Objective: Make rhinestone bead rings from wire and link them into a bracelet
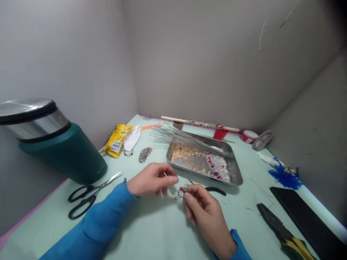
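Between the thumb and index finger of my right hand (204, 207), a small wire piece with a red bead (181, 189) is pinched; its thin wire loops stick out to the left. My left hand (155, 179) hovers just up and left of it, thumb and index fingertips brought together. Whatever they grip, if anything, is too fine to make out. Behind my right hand lie pliers with a black handle (217, 190), partly hidden. Beyond both hands stands a metal tray (238, 173) of gold and clear beads with some red ones, and a bundle of silver wires (187, 139) rests across it.
At left are black-handled scissors (90, 198), a green flask (65, 155), a yellow packet (117, 141) and a beaded wire coil (145, 154). A bead-wrapped wooden stick (200, 124) lies behind. At right: yellow-black pliers (282, 231), a black slab (306, 220) and blue tassels (284, 176).
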A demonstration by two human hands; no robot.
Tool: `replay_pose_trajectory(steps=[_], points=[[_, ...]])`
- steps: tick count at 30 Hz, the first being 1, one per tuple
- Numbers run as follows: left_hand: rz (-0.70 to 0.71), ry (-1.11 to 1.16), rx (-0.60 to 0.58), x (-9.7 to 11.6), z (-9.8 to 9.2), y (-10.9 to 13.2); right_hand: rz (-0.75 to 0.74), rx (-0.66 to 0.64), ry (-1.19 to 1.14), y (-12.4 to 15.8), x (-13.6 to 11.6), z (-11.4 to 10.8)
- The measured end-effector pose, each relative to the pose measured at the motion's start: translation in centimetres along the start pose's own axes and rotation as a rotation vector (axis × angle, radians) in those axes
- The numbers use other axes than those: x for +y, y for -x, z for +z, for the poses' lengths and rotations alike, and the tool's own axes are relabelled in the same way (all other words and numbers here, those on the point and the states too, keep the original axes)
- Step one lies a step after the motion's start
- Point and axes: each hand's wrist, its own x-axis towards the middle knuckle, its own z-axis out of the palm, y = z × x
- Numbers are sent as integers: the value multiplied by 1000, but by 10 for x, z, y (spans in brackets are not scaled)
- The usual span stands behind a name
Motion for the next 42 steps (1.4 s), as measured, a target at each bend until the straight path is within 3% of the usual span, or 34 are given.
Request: replay_pose_trajectory(steps=[5, 10, 14, 23, 28, 37, 42], points=[[-33, 254, -113, -3, 26, -3, -9, 54, -54, -3, 1, -4], [-87, 490, -143, -9, 31, -7, -8, 28, -223, -7, 4, -6], [-90, 588, -177, -11, 31, -8, -17, -12, -215, -8, 5, -6], [-78, 676, -169, -13, 32, -9, 14, -33, -395, -5, -2, -6], [-72, 698, -197, -12, 35, -8, 31, -120, -517, -8, 0, -6], [-12, 737, -180, -10, 37, -5, 19, -133, -544, -6, -2, -4], [-22, 685, -159, -7, 39, -3, 21, -125, -441, -7, 0, -4]])
